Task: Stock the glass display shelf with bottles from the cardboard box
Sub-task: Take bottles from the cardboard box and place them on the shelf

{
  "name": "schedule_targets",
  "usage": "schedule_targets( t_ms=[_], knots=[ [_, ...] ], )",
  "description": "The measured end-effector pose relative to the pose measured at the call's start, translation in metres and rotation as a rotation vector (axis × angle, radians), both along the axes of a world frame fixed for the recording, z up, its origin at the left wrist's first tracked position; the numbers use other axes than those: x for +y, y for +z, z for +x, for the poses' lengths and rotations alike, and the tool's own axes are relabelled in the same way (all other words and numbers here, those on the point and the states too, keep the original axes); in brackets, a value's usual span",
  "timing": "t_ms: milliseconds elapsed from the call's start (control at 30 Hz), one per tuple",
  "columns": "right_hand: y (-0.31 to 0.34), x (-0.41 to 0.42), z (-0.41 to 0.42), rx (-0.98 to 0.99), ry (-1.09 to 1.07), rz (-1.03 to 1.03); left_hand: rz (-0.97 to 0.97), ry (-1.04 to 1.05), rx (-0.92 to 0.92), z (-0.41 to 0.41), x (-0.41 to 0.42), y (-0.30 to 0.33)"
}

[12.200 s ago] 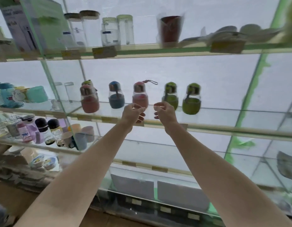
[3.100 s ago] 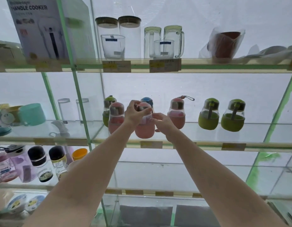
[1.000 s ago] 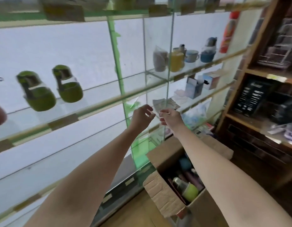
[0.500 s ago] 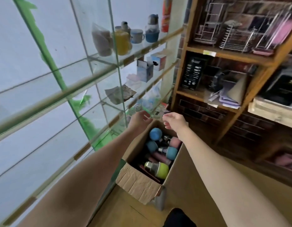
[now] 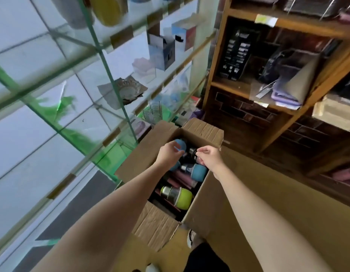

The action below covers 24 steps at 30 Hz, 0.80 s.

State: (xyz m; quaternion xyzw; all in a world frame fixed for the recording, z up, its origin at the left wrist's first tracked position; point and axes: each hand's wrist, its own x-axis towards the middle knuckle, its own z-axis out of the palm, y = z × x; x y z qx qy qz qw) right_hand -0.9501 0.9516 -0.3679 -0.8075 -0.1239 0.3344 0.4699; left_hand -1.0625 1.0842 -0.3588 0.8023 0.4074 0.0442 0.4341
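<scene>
An open cardboard box (image 5: 202, 130) stands on the floor beside the glass display shelf (image 5: 111, 134). Several bottles lie inside it: a blue-topped bottle (image 5: 180, 144) at the far end, a blue-sleeved bottle (image 5: 198, 170) in the middle and a lime-green bottle (image 5: 182, 198) nearer me. My left hand (image 5: 168, 155) is down in the box, its fingers curled against the blue-topped bottle. The fingertips of my right hand (image 5: 210, 157) are pinched at a dark-capped bottle (image 5: 192, 153). Whether either hand has a firm hold is unclear.
A wooden rack (image 5: 248, 91) with dark packets and folded cloths stands right behind the box. The glass shelves on the left carry small cartons (image 5: 162, 50) and a wrapped glass dish (image 5: 127, 91). A large flat cardboard sheet (image 5: 278, 203) lies to the right of the box.
My view swung from the bottles on the glass shelf to the right and down onto the box. Both hands dropped from above the box opening in among the bottles.
</scene>
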Motion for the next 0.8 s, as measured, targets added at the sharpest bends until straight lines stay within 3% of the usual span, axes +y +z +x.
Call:
schedule_targets(
  t_ms=[300, 600, 800],
  knots=[
    [-0.123, 0.024, 0.051, 0.047, 0.265, -0.237, -0.164, 0.128, 0.243, 0.057, -0.008, -0.114],
    [-0.194, 0.051, 0.066, -0.232, 0.657, -0.52, -0.257, 0.275, 0.345, 0.073, -0.011, -0.19],
    [-0.227, 0.058, 0.075, -0.482, 0.875, -0.601, -0.305, 0.383, 0.382, 0.059, -0.012, -0.221]
  ],
)
